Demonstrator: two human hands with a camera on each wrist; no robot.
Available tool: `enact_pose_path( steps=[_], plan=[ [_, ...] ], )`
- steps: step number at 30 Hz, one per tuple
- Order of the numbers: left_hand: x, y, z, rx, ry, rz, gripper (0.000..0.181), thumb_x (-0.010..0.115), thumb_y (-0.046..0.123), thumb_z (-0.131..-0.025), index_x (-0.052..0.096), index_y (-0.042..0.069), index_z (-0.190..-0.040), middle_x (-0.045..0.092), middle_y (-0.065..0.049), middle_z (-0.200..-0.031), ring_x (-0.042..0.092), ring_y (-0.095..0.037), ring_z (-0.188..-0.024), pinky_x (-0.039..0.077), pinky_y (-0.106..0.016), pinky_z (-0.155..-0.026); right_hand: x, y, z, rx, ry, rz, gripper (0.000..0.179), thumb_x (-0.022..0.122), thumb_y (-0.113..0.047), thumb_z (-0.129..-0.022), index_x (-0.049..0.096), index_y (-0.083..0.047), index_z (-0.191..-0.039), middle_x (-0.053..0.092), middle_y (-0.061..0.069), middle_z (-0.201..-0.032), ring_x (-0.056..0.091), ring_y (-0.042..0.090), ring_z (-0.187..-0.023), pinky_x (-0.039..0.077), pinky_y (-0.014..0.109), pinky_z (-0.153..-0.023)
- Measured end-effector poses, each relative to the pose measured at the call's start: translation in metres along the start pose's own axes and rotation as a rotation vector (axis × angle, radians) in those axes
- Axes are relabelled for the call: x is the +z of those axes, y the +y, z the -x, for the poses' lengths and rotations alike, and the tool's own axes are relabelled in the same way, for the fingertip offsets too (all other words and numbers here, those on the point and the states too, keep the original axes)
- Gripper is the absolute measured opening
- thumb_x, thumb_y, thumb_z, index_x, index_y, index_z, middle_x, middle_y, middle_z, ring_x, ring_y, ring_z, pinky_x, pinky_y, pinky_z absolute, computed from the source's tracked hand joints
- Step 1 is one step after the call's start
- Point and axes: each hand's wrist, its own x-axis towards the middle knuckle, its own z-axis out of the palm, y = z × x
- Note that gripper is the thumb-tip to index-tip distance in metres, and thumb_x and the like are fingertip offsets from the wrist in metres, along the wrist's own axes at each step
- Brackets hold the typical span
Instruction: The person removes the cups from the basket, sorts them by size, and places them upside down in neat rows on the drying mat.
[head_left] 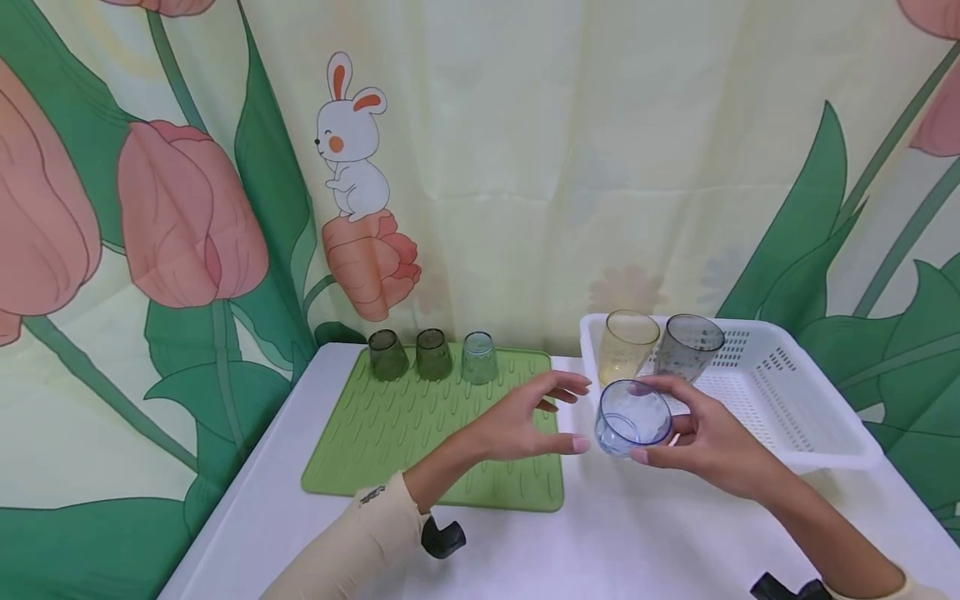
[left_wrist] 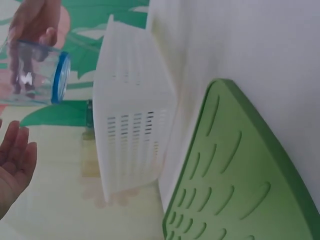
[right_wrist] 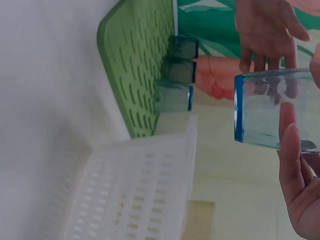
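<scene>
My right hand [head_left: 712, 437] grips a clear bluish drinking glass [head_left: 633, 417] with a blue rim, held up in front of the white basket [head_left: 840, 450]. In the right wrist view, the thumb and fingers stand around the side of the glass [right_wrist: 265, 110]. My left hand [head_left: 525, 421] is just left of the glass, its fingers and thumb spread apart with nothing between them. Over the near left corner of the basket rise a yellow-tinted glass [head_left: 626, 346] and a grey glass [head_left: 686, 346].
A green ridged drying mat [head_left: 375, 450] lies left of the basket on the white table [head_left: 637, 533]. Along its far edge stand two dark glasses [head_left: 387, 354] and a light blue-green glass [head_left: 479, 358]. A printed curtain [head_left: 510, 167] hangs right behind the table.
</scene>
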Motion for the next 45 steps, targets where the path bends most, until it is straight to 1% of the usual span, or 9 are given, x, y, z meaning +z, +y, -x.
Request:
enact_pose_path(
  steps=[7,16,19,22,26,31,35,40,45],
  plan=[
    [0.009,0.001,0.002,-0.004,-0.055,-0.055,0.075,0.081,0.031,-0.084,0.043,0.02,-0.148,0.054,0.005,-0.139,0.052,-0.006,-0.125,0.048,-0.027,-0.101,0.024,-0.002,-0.002,0.017,-0.092,-0.049,0.082,0.084,-0.011,-0.08,0.036,-0.006,-0.146,0.069,0.02,-0.095,0.068,0.018,-0.068,0.06,0.032,-0.066],
    [0.014,-0.001,0.006,0.006,-0.029,-0.094,0.074,0.083,0.031,-0.082,0.046,0.018,-0.146,0.056,0.006,-0.135,0.054,-0.004,-0.12,0.049,-0.025,-0.098,0.036,0.001,-0.003,0.024,-0.096,-0.088,0.082,0.084,-0.012,-0.08,0.036,-0.008,-0.147,0.068,0.019,-0.095,0.069,0.019,-0.071,0.06,0.032,-0.067],
    [0.014,-0.001,0.007,0.0,-0.028,-0.104,0.072,0.084,0.032,-0.082,0.049,0.017,-0.143,0.057,0.005,-0.132,0.054,-0.003,-0.118,0.049,-0.024,-0.096,0.039,0.005,-0.002,0.001,-0.097,-0.116,0.087,0.083,-0.009,-0.08,0.032,-0.007,-0.15,0.059,0.022,-0.122,0.07,0.021,-0.074,0.06,0.033,-0.068],
    [0.013,0.0,0.008,-0.011,-0.024,-0.123,0.07,0.084,0.033,-0.081,0.051,0.017,-0.141,0.059,0.007,-0.129,0.056,-0.004,-0.116,0.05,-0.024,-0.095,0.042,0.009,-0.002,-0.04,-0.083,-0.121,0.092,0.083,-0.006,-0.079,0.028,-0.007,-0.152,0.039,0.024,-0.145,0.071,0.021,-0.079,0.061,0.034,-0.068],
    [0.011,0.001,0.01,-0.01,-0.017,-0.135,0.07,0.084,0.034,-0.081,0.052,0.017,-0.14,0.06,0.008,-0.127,0.057,-0.004,-0.114,0.05,-0.025,-0.095,0.047,0.014,-0.001,-0.065,-0.06,-0.108,0.095,0.083,-0.005,-0.078,0.026,-0.007,-0.154,0.03,0.025,-0.151,0.07,0.019,-0.084,0.061,0.035,-0.067],
    [0.01,0.005,0.011,0.011,-0.016,-0.133,0.069,0.084,0.034,-0.081,0.053,0.017,-0.139,0.06,0.009,-0.127,0.055,-0.002,-0.113,0.049,-0.02,-0.094,0.056,0.022,-0.001,-0.008,-0.079,-0.125,0.094,0.083,-0.009,-0.079,0.026,-0.01,-0.154,0.044,0.026,-0.137,0.066,0.024,-0.092,0.06,0.036,-0.07],
    [0.009,0.009,0.012,0.033,-0.013,-0.127,0.068,0.084,0.034,-0.081,0.053,0.017,-0.138,0.061,0.008,-0.126,0.055,-0.001,-0.114,0.049,-0.02,-0.093,0.064,0.032,-0.002,-0.029,-0.099,-0.124,0.086,0.083,-0.01,-0.079,0.032,-0.007,-0.148,0.056,0.024,-0.124,0.065,0.024,-0.091,0.059,0.034,-0.071],
    [0.008,0.013,0.013,0.038,-0.005,-0.116,0.068,0.084,0.033,-0.081,0.052,0.015,-0.139,0.061,0.007,-0.125,0.056,-0.002,-0.113,0.049,-0.019,-0.093,0.077,0.044,-0.005,-0.083,-0.111,-0.121,0.077,0.081,-0.008,-0.08,0.039,-0.003,-0.145,0.053,0.023,-0.131,0.066,0.021,-0.083,0.058,0.033,-0.069],
    [0.009,0.013,0.015,0.04,0.003,-0.095,0.069,0.084,0.032,-0.081,0.052,0.014,-0.139,0.061,0.005,-0.127,0.057,-0.002,-0.111,0.051,-0.022,-0.094,0.084,0.049,-0.006,-0.087,-0.083,-0.15,0.065,0.079,-0.007,-0.083,0.047,-0.002,-0.14,0.052,0.023,-0.134,0.065,0.016,-0.089,0.059,0.033,-0.07]
  ],
)
